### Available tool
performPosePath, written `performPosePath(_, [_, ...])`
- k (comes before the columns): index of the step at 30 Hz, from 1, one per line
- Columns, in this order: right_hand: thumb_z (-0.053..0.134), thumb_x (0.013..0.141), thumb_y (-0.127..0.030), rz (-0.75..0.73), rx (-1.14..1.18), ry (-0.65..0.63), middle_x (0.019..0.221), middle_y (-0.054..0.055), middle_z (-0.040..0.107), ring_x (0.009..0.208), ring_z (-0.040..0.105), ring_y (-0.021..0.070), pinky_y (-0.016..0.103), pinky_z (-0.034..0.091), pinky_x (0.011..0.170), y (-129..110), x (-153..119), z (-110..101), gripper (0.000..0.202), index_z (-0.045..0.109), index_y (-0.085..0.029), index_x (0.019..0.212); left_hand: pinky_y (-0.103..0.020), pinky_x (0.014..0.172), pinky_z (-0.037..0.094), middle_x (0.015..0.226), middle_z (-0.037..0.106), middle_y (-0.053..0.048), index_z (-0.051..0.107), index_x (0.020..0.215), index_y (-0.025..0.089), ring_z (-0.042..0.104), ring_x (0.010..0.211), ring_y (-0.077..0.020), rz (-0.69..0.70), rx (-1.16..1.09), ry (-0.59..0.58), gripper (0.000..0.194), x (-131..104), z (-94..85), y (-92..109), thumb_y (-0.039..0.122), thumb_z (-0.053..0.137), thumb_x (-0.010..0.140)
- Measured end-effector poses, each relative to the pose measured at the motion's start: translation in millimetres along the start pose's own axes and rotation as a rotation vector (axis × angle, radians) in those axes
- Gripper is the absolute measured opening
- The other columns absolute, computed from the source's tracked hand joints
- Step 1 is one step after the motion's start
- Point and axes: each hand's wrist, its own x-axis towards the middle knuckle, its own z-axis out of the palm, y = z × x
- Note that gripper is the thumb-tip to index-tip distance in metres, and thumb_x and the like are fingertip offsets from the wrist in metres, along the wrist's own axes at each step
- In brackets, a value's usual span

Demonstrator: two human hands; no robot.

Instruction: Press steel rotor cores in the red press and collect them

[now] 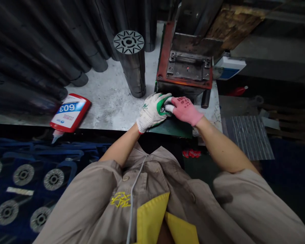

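My left hand (155, 110), in a white glove with a green palm, curls round a small slotted metal core (163, 109) at the bench's front edge. Most of that core is covered by the gloves. My right hand (184, 110), in a pink glove with white fingertips, closes its fingers on the core from the other side. Just behind my hands stands a red-edged metal fixture (164, 64) with a steel recess (189, 69) and a small red light spot in it. To the left, a tall dark rotor core stack (134, 73) stands upright, its slotted end face up.
A red-and-white bottle marked 603 (70, 113) lies at the bench's (109, 105) front left. Several long dark cylinders (73, 44) fill the back left. Blue crates (15, 193) with slotted cores are below left. A white-and-blue box (230, 67) is right of the fixture.
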Motion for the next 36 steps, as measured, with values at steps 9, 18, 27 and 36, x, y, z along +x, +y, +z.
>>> performPosePath(9, [0.059, 0.102, -0.059, 0.145, -0.177, 0.282, 0.128, 0.018, 0.071, 0.121, 0.064, 0.038, 0.053, 0.05, 0.103, 0, 12, -66, 0.054, 0.073, -0.015, 0.13, -0.051, 0.117, 0.047, 0.141, 0.062, -0.016, 0.059, 0.149, 0.021, 0.06, 0.133, -0.0361, -0.003, -0.001, 0.012, 0.089, -4, -1.8, 0, 0.081, 0.066, 0.085])
performPosePath(18, [0.048, 0.105, -0.061, 0.132, -0.141, 0.39, 0.12, 0.017, 0.068, 0.12, 0.059, 0.0386, 0.058, 0.045, 0.107, 24, 12, -52, 0.051, 0.074, -0.018, 0.111, -0.05, 0.118, 0.044, 0.147, 0.058, -0.017, 0.057, 0.153, 0.022, 0.057, 0.135, -0.0361, -0.039, -0.015, 0.014, 0.094, -6, 0.8, -1, 0.088, 0.058, 0.085])
performPosePath(27, [0.05, 0.102, -0.024, -0.09, -0.103, -0.039, 0.116, 0.012, 0.076, 0.109, 0.067, 0.0283, 0.041, 0.048, 0.1, 13, -11, 1, 0.028, 0.076, -0.019, 0.112, -0.05, 0.124, 0.04, 0.147, 0.061, -0.016, 0.056, 0.153, 0.02, 0.055, 0.14, -0.0355, 0.063, -0.061, -0.008, 0.086, -6, -2.2, -7, 0.078, 0.061, 0.089])
performPosePath(36, [0.048, 0.109, -0.056, 0.285, -0.416, 0.255, 0.136, 0.025, 0.062, 0.127, 0.057, 0.0386, 0.052, 0.045, 0.104, 1, 21, -84, 0.06, 0.071, -0.003, 0.124, -0.047, 0.122, 0.044, 0.148, 0.06, -0.015, 0.06, 0.151, 0.022, 0.056, 0.14, -0.0345, 0.047, -0.122, -0.01, 0.082, -8, -11.9, -8, 0.076, 0.063, 0.09])
